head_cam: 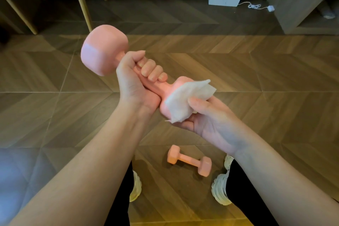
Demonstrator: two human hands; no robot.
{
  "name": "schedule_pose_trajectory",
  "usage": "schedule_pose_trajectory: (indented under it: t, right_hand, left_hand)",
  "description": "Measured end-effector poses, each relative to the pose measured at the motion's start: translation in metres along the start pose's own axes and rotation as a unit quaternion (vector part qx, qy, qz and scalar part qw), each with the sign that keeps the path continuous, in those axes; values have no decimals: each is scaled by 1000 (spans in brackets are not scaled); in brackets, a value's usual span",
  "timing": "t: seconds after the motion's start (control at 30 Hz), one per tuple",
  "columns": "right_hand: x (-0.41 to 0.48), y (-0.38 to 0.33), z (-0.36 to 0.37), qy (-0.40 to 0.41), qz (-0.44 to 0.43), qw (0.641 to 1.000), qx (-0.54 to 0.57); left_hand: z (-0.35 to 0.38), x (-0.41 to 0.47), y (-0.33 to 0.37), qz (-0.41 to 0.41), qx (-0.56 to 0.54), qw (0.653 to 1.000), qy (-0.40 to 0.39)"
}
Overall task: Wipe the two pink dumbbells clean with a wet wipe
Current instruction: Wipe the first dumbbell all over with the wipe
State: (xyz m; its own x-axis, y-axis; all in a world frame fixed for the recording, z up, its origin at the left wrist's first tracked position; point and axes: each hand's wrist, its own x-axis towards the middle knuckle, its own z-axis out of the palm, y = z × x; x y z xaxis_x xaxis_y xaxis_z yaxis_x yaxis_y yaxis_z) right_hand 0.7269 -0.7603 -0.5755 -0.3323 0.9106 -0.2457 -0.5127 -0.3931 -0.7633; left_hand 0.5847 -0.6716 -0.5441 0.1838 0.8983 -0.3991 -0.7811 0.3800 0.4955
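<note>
Pink dumbbell with blocky heads (102,49) is held in mid-air above the wooden herringbone floor (256,71), tilted, one head far-left and the other near-right. Left hand (139,77) is closed fully round its handle. Right hand (207,115) presses a crumpled white wet wipe (185,101) onto the near-right head, thumb on top; its fingers, mostly hidden, appear to cup the head from below. Second pink dumbbell (189,160) lies on the floor, nearer, between two pale shoes (220,189).
</note>
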Motion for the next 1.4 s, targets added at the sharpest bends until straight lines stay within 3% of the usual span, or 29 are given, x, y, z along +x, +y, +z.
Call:
schedule_pose_trajectory:
  t: [0.13,0.27,0.37,0.57,0.77,0.87,1.0,1.13,1.3,1.4]
  right_hand:
    - [2,-5,-2,-13,26,999,33]
    - [3,4,6,61,6,997,-55]
    - [5,6,7,115,4,992,-47]
    - [-2,-4,0,24,4,1000,-16]
    - [4,1,11,51,52,996,47]
    - [5,2,11,77,-9,996,36]
    - [6,9,10,84,-85,982,-148]
    - [9,22,8,152,-56,978,-132]
    - [0,11,3,58,-23,988,-143]
    - [1,13,6,59,-36,977,-200]
  left_hand:
    - [1,-1,-1,-6,16,1000,-12]
    - [2,-3,-6,-7,43,999,-22]
    - [3,-3,-10,-10,51,998,-28]
    - [1,0,-5,-12,11,999,-41]
    - [-2,-3,-3,14,12,996,-93]
    - [0,-3,-5,23,39,997,-55]
    - [0,-2,-12,19,25,998,51]
    - [-2,-2,-14,26,40,996,75]
    - [-6,2,-6,16,28,997,70]
    - [-9,0,-8,8,30,997,65]
